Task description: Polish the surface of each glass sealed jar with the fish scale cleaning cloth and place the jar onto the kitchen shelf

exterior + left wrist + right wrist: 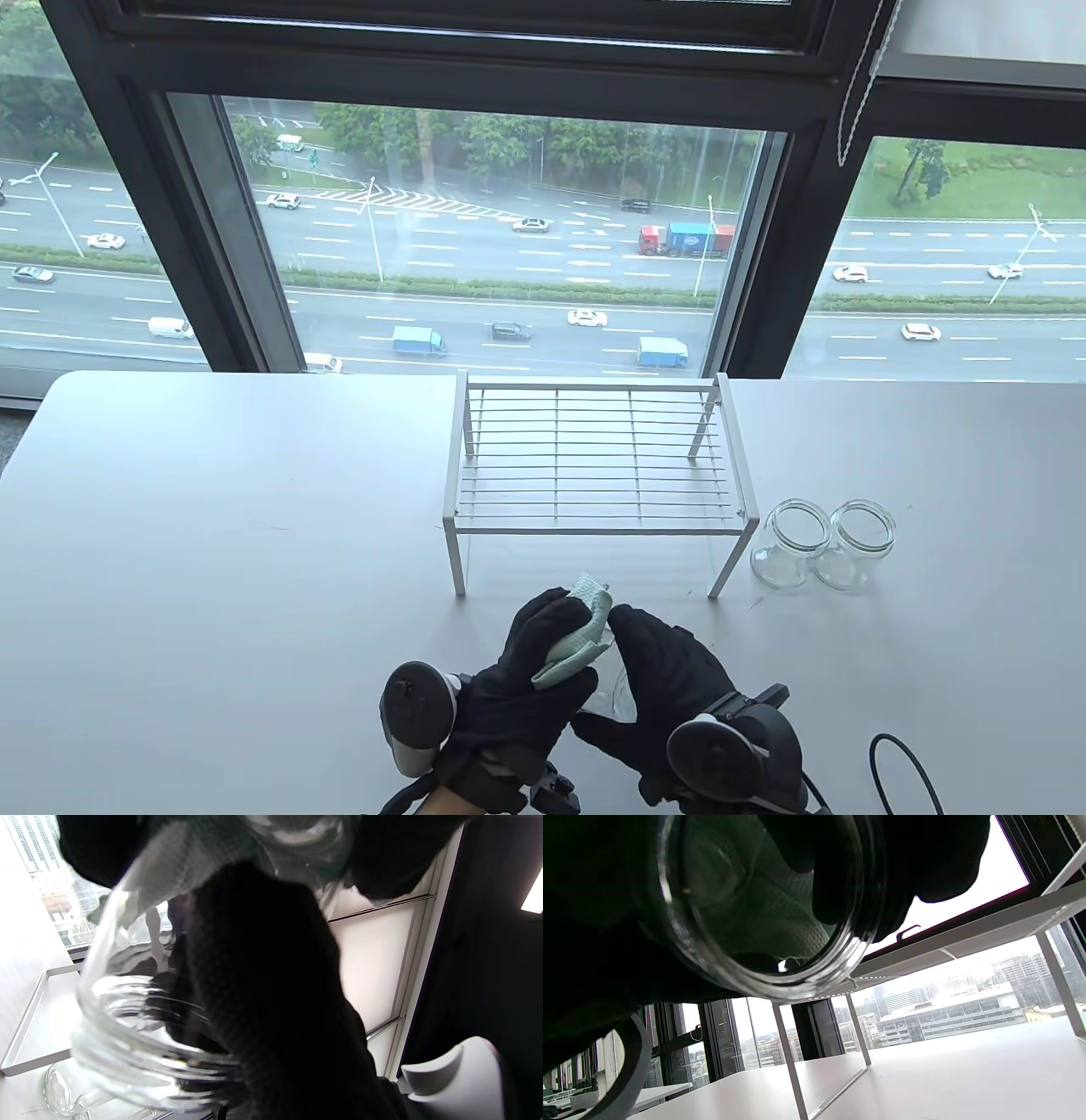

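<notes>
Grip: the right hand point(670, 688) has its fingers curled around a clear glass jar point(612, 692), and the left hand point(517, 679) pinches a pale green cloth point(579, 632) and presses it on the jar's side. The jar is held between the two hands, above the near edge of the table.
Table: the white table point(212, 543) fills the lower half of the table view and stands against a big window point(475, 229) that looks on a wide road.
Shelf: the white wire shelf point(594, 463) stands on the table, past the hands. Nothing stands on its grid.
Waiting jars: two more clear jars point(821, 543) without lids stand on the table just right of the shelf, touching each other or nearly so.
Held jar, close: in the left wrist view its threaded mouth point(140, 1052) is near the lens, and the cloth point(186, 857) lies against the glass. In the right wrist view the cloth is seen through the round glass point(755, 899).
Cable: a black cable point(899, 755) lies at the table's near right corner.
</notes>
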Motion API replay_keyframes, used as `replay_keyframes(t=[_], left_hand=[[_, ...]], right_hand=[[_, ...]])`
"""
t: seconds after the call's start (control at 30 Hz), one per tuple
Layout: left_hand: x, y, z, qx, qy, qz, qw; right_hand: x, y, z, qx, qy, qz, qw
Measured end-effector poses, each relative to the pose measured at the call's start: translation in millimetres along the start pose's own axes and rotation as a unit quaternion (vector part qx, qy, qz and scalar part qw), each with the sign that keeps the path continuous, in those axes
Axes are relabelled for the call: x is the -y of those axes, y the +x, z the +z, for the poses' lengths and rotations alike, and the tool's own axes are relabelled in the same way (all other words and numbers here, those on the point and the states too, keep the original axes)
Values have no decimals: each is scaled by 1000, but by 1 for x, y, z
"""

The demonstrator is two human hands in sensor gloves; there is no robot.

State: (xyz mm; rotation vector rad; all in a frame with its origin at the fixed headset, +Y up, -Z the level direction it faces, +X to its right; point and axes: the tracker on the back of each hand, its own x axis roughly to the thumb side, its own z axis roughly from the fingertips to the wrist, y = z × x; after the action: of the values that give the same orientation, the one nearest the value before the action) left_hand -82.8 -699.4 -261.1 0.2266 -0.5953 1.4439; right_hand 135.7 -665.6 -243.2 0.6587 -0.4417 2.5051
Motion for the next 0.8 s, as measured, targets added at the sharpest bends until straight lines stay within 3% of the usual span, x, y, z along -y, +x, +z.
replay_keyframes(t=[0.1, 0.17, 0.33, 0.6, 0.7, 0.8], left_hand=[[-2, 3, 0, 18, 13, 5, 1000], [-3, 4, 0, 28, 20, 6, 999], [-8, 4, -2, 28, 15, 8, 999], [-23, -7, -10, 15, -34, 29, 999], [-26, -12, -11, -1, -42, 29, 999], [-28, -14, -11, -6, -44, 28, 999]], right_hand=[[-4, -12, -3, -45, 39, -120, 991], [-8, -20, -4, -75, 64, -210, 973], [-24, -36, -6, -121, 131, -397, 900], [-50, -41, -4, -129, 184, -544, 808], [-56, -41, -5, -120, 203, -551, 800], [-59, -40, -6, -105, 225, -529, 811]])
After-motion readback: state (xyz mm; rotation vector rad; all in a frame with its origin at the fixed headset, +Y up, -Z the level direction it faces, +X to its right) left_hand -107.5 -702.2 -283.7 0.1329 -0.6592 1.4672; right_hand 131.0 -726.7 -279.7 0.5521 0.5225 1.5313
